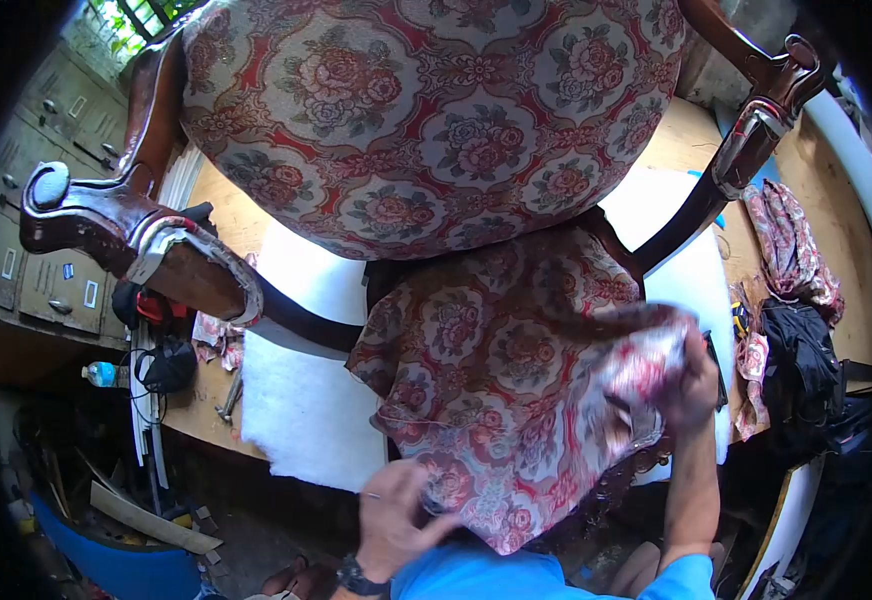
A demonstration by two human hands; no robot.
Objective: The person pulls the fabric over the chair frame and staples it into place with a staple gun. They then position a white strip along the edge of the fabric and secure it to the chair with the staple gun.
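Observation:
A floral upholstery fabric in red, cream and brown lies loosely over the seat of a wooden armchair, its front part hanging down towards me. My right hand grips the fabric's right edge and lifts it in a fold; motion blurs this part. My left hand, wearing a dark wristwatch, is at the lower left edge of the fabric with thumb and fingers apart. The chair's padded back carries the same floral pattern. Its carved left arm and right arm have bare, unfinished patches.
White padding lies under the chair on a wooden table. A hammer is at the left. At the right are bunched floral cloth and a black bag. Metal lockers and a plastic bottle stand left.

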